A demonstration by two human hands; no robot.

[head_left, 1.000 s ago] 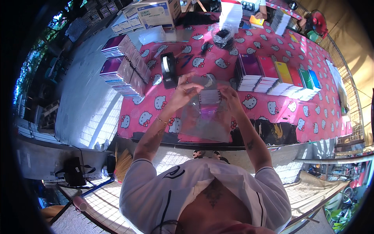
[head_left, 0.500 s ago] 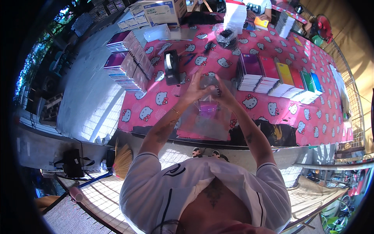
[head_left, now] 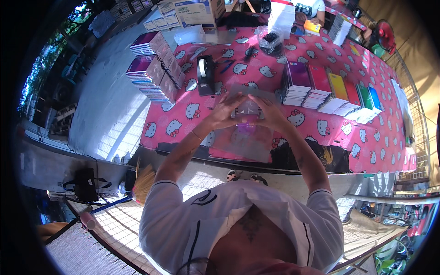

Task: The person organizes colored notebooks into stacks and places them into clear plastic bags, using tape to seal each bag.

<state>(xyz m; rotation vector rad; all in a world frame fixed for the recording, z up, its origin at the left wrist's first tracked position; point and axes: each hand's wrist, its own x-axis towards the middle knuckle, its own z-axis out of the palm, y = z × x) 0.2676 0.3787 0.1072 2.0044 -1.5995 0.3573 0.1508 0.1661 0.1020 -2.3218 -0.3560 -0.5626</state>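
My left hand (head_left: 224, 112) and my right hand (head_left: 271, 114) are curved toward each other over the near middle of the table. Their fingertips come close together at the far side, thumbs at the near side. Between them is a shiny item in clear plastic (head_left: 247, 109), gripped at its sides; its exact kind is hard to make out. A purple patch (head_left: 246, 127) shows below my thumbs. Under it all lies a clear plastic sheet (head_left: 250, 145). Beyond my left hand stands a black tape dispenser (head_left: 206, 78) with a roll of tape.
Spiral notebooks rise in stacks at left (head_left: 153, 78). At right are purple (head_left: 297, 85), red (head_left: 319, 85) and yellow notebook stacks (head_left: 338, 91), then green and blue ones. Further back are a tall notebook stack (head_left: 280, 20), cardboard box (head_left: 197, 13), co-worker's hand (head_left: 316, 21) and red fan (head_left: 385, 34).
My fingers were spread and pointing away from me; now they bend inward and their tips come together around the item. The whole view has shifted slightly.
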